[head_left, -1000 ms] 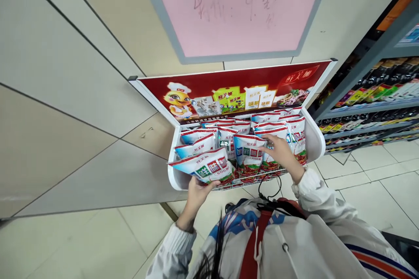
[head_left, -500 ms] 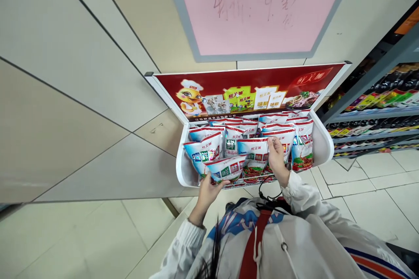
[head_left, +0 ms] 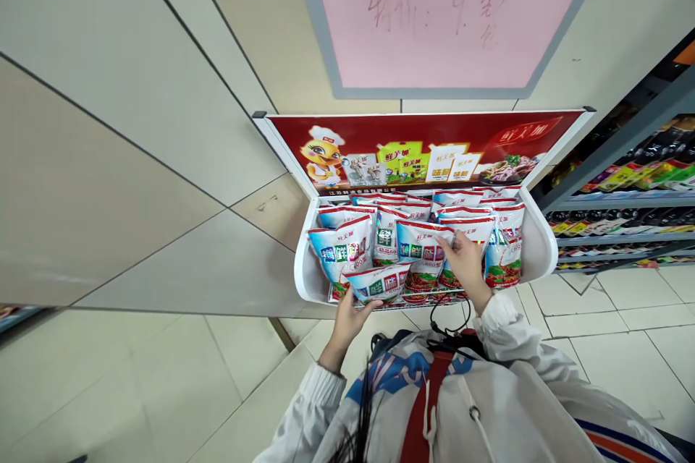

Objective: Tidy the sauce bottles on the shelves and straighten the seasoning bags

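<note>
The white display bin (head_left: 546, 264) has curved ends, and I see a bare strip between the packed pouches and its right end, with a slimmer gap at the left. Open floor (head_left: 174, 383) spreads out on the near left; bottle shelves (head_left: 630, 226) stand to the right. At the bin's near edge, the left hand (head_left: 352, 312) holds a tilted seasoning pouch (head_left: 380, 283) by its bottom, while the right hand (head_left: 462, 260), its grip narrow, pinches the upper right corner of the neighbouring pouch (head_left: 422, 249).
</note>
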